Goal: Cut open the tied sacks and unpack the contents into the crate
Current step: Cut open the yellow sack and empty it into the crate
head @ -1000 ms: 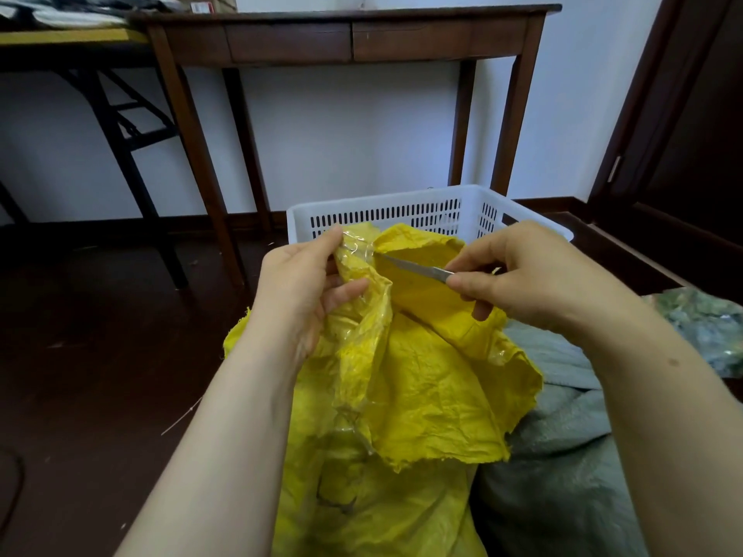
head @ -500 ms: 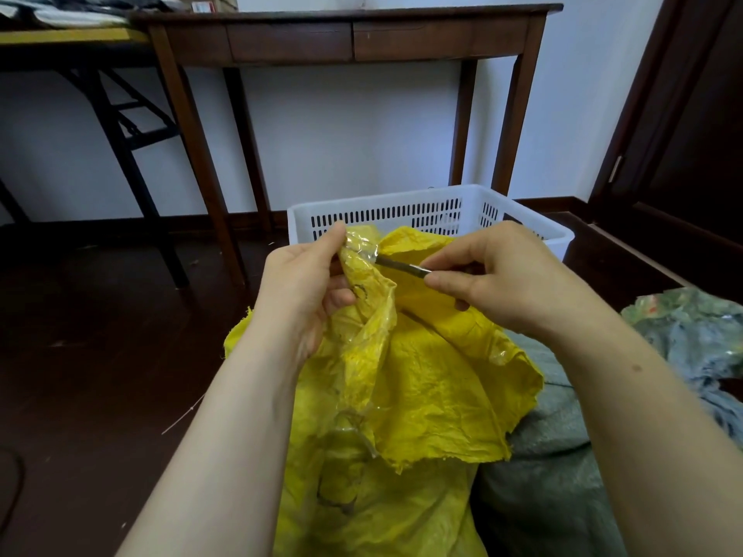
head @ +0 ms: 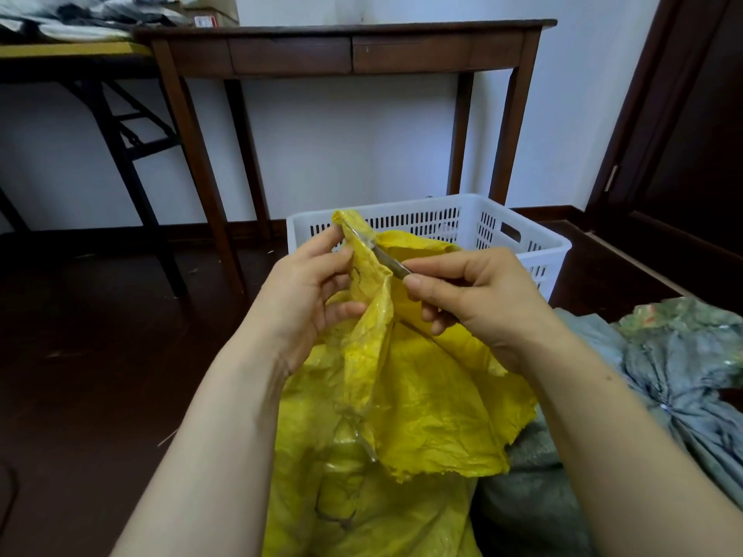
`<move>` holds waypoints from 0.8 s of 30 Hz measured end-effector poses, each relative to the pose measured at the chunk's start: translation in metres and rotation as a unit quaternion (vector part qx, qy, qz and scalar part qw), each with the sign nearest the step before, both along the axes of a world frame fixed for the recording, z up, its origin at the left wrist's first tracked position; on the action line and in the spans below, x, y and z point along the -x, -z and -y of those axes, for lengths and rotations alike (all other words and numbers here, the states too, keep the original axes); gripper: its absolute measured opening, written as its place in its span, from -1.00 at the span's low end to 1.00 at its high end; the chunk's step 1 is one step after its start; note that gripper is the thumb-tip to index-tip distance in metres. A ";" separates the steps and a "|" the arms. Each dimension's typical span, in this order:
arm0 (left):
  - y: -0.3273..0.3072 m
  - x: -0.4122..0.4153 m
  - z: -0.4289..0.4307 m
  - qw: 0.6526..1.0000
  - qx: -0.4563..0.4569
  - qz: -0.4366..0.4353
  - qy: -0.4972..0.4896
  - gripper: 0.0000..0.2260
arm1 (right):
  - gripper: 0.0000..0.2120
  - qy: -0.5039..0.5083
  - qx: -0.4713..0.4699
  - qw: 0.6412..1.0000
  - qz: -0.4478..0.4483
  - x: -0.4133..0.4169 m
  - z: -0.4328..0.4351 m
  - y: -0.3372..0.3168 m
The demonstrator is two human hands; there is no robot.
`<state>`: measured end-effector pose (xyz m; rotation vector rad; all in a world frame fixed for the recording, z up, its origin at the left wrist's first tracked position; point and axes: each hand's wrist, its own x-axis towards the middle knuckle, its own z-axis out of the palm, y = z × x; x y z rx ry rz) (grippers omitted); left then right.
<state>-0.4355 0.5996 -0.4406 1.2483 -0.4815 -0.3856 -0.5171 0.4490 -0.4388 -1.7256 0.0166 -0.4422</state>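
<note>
The yellow sack [head: 406, 416] lies closest, its gathered neck pinched up in the left hand [head: 305, 299]. The right hand [head: 478, 299] grips a small blade [head: 388, 261] – tip against that neck – and beyond stands the white crate [head: 522, 239], under a wooden table [head: 345, 46].

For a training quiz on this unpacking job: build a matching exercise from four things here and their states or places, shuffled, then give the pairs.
1 yellow sack
2 crate
3 blade
4 grey-blue sack

A pinched in the right hand
B white, beyond both hands
C bunched at its neck, lying at the right
D top gripped by the left hand

Pairs: 1-D, 2-B, 3-A, 4-C.
</note>
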 end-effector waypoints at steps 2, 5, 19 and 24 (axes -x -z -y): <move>0.001 0.000 0.001 1.000 -0.004 0.015 -0.019 -0.76 | -0.79 -0.002 -0.011 1.000 0.010 -0.001 -0.002 0.000; 0.003 -0.001 0.003 0.996 -0.015 0.036 -0.084 -0.87 | -0.80 0.010 -0.007 0.999 0.034 -0.004 -0.004 0.004; 0.004 -0.007 -0.001 0.992 -0.031 0.059 -0.106 -0.51 | -0.79 0.094 0.142 0.979 0.115 -0.014 -0.014 0.011; 0.004 -0.007 -0.006 0.996 -0.021 0.035 -0.080 -0.89 | -0.80 0.049 0.074 0.992 0.086 -0.011 -0.010 0.008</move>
